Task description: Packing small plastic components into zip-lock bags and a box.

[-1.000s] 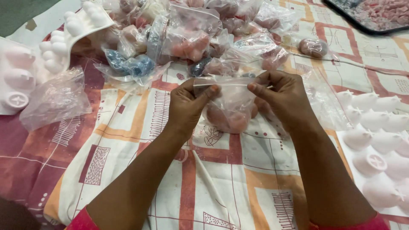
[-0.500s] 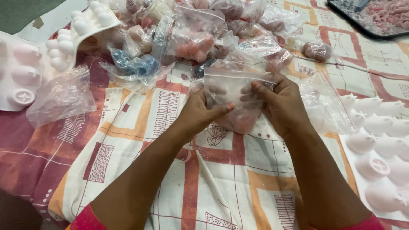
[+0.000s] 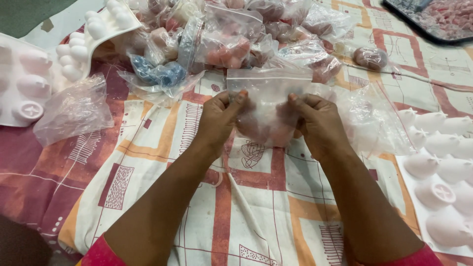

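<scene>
Your left hand and right hand are each in a closed grip on the sides of a clear zip bag of pinkish pieces, held upright just above the patterned cloth. Beyond it lies a heap of filled bags, one holding blue pieces. White moulded trays flank you left and right; an empty bag lies at left.

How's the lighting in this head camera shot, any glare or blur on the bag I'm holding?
Head view: even, soft light with faint shadows; the clear bag between left hand and right hand is cloudy with mild sheen, its pinkish contents indistinct; the cloth pattern stays sharp.
</scene>
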